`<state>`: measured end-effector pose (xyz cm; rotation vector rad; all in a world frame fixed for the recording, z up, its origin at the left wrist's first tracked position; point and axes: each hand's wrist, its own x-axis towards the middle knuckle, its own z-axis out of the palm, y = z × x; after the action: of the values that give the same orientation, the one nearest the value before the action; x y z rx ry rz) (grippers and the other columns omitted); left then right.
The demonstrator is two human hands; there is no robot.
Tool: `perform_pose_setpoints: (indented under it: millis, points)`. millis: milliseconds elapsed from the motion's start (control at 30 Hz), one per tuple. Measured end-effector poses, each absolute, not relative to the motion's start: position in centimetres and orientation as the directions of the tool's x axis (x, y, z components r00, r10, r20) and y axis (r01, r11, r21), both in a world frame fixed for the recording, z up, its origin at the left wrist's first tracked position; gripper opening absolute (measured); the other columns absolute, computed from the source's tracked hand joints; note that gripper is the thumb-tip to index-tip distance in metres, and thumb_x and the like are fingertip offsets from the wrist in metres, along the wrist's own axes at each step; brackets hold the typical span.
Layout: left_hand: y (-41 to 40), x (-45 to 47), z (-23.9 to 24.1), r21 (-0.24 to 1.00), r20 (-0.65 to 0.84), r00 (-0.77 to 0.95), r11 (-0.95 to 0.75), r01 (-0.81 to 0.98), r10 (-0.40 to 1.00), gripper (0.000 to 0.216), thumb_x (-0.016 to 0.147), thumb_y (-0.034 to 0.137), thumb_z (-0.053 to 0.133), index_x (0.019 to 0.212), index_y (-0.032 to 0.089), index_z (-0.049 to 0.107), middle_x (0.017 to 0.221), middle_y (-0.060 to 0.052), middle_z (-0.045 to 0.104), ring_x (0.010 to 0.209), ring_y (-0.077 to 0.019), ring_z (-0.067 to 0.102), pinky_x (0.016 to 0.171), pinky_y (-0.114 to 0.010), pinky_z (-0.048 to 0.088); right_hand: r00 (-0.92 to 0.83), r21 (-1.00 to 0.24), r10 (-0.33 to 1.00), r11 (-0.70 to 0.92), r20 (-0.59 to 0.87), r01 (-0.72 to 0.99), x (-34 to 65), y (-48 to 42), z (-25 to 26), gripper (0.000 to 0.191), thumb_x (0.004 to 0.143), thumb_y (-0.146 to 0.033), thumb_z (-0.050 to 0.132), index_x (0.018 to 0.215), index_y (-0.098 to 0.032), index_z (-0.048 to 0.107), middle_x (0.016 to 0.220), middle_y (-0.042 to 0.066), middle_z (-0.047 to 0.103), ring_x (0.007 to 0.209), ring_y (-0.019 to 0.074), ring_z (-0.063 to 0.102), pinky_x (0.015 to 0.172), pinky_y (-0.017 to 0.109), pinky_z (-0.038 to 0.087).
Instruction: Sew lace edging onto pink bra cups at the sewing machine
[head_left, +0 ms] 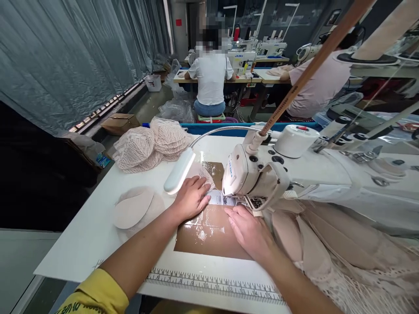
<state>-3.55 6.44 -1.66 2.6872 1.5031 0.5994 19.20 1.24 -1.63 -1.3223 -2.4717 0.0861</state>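
Note:
My left hand (190, 197) lies flat with fingers together, pressing a pale lace piece (200, 173) down just left of the needle of the white sewing machine (258, 174). My right hand (250, 231) rests palm down on the glossy brown taped patch (209, 233) in front of the presser foot, fingers stretched toward the needle. Neither hand grips anything. The needle area itself is partly hidden behind the machine head.
A gooseneck lamp (179, 171) hangs over my left hand. Beige foam cups (132, 211) lie at the left, a heap of lace cups (152, 144) behind them. Beige pieces and lace (327, 248) pile at the right. A printed ruler (212, 285) runs along the table's front. Two people sit ahead.

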Motion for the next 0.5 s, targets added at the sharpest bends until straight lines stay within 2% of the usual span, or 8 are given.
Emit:
perform_pose_setpoints:
  millis: [200, 300, 400, 467, 500]
  points:
    - [6.5, -3.8, -1.7, 0.195, 0.284, 0.302, -0.364, 0.911, 0.91, 0.039, 0.088, 0.039, 0.052, 0.12, 0.017, 0.058, 0.13, -0.013, 0.054, 0.118, -0.0334, 0.049, 0.096, -0.051, 0.044, -0.569, -0.136, 0.762, 0.627, 0.309, 0.767, 19.6, 1.7, -2.4, 0.033, 0.091, -0.014, 0.039, 0.11, -0.015, 0.067, 0.089, 0.008, 0.069, 0.07, 0.0183, 0.063, 0.063, 0.03, 0.047]
    - [6.2, -4.2, -0.9, 0.187, 0.267, 0.314, -0.369, 0.911, 0.911, 0.047, 0.085, 0.044, 0.056, 0.125, 0.019, 0.055, 0.131, -0.013, 0.054, 0.119, -0.0339, 0.049, 0.096, -0.049, 0.044, -0.579, -0.123, 0.743, 0.644, 0.335, 0.755, 19.8, 2.0, -3.1, 0.034, 0.092, -0.017, 0.038, 0.109, -0.015, 0.067, 0.086, 0.008, 0.067, 0.065, 0.0185, 0.062, 0.062, 0.031, 0.048]
    - [5.0, -6.0, 1.1, 0.23, 0.285, 0.332, -0.4, 0.887, 0.899, 0.057, 0.084, 0.044, 0.057, 0.135, 0.022, 0.044, 0.135, -0.012, 0.052, 0.121, -0.0307, 0.049, 0.095, -0.044, 0.046, -0.583, -0.133, 0.738, 0.652, 0.34, 0.747, 19.9, 2.1, -3.3, 0.035, 0.093, -0.018, 0.035, 0.108, -0.016, 0.068, 0.085, 0.008, 0.067, 0.064, 0.0184, 0.062, 0.063, 0.031, 0.048]
    - [3.9, -8.4, 2.6, 0.273, 0.307, 0.243, -0.33, 0.904, 0.92, 0.059, 0.088, 0.046, 0.052, 0.139, 0.02, 0.037, 0.139, -0.014, 0.048, 0.125, -0.03, 0.047, 0.099, -0.045, 0.043, -0.589, -0.133, 0.737, 0.655, 0.333, 0.744, 20.0, 2.0, -3.3, 0.036, 0.094, -0.018, 0.035, 0.108, -0.015, 0.068, 0.085, 0.008, 0.066, 0.063, 0.0183, 0.062, 0.063, 0.032, 0.049]
    - [3.2, -10.1, 3.1, 0.275, 0.288, 0.161, -0.243, 0.93, 0.944, 0.061, 0.089, 0.048, 0.049, 0.139, 0.018, 0.036, 0.14, -0.015, 0.047, 0.127, -0.031, 0.044, 0.101, -0.046, 0.041, -0.59, -0.13, 0.738, 0.654, 0.327, 0.746, 20.0, 1.9, -3.2, 0.037, 0.094, -0.018, 0.034, 0.108, -0.015, 0.068, 0.085, 0.008, 0.066, 0.063, 0.0183, 0.062, 0.062, 0.032, 0.049]
